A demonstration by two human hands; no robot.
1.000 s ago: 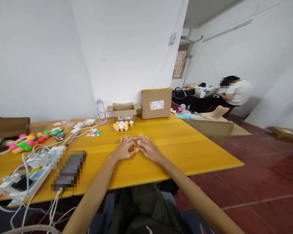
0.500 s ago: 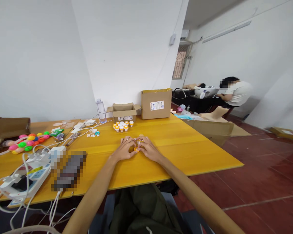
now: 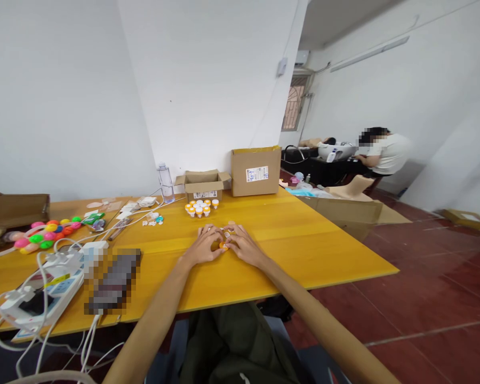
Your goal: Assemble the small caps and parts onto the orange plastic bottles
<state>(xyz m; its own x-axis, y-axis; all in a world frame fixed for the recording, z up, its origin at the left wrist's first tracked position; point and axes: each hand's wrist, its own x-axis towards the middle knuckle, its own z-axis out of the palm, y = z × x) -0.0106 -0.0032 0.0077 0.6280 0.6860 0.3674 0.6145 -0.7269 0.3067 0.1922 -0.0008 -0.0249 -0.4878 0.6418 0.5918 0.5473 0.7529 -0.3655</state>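
Note:
Near the middle of the table, my left hand (image 3: 203,247) and my right hand (image 3: 245,246) are close together, fingers curled. Between their thumbs and fingertips is a small orange-and-white piece (image 3: 223,246), which both hands pinch. Its exact kind is too small to make out. Just beyond it, between the fingers, lies a small white piece (image 3: 228,234), partly hidden by my hands. Farther back stands a cluster of several small clear jars with orange-and-white tops (image 3: 199,211).
Behind the jars are an open cardboard box (image 3: 203,186), a taller box (image 3: 256,178) and a clear bottle (image 3: 165,184). To the left lie a power strip (image 3: 64,285), cables, a pixelated dark object (image 3: 114,282) and colourful balls (image 3: 50,234). A person (image 3: 388,152) sits at the far right.
My hands and the orange-and-white piece stay almost where they were. In the background, the seated person's head and body have shifted slightly to the left.

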